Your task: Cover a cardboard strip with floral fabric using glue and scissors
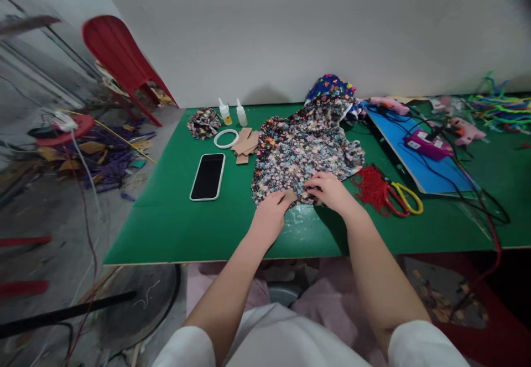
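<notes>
A dark floral cloth point(298, 146) lies spread on the green table point(166, 223). At its front edge my left hand point(271, 212) is closed on a small brown cardboard piece point(289, 195), resting on the cloth. Just to the right, my right hand point(327, 190) has its fingers bent together at the cloth's front edge; what they pinch, if anything, is too small to make out. More brown cardboard strips point(246, 143) lie in a pile left of the cloth, beside a white ring point(226, 139).
A phone point(208, 177) lies at left, with two small bottles point(241, 114) and a bunched floral cloth point(203, 122) behind. To the right are red threads point(372, 189), scissors point(409, 198), a blue board point(418, 146), cables and pink glue guns point(467, 130).
</notes>
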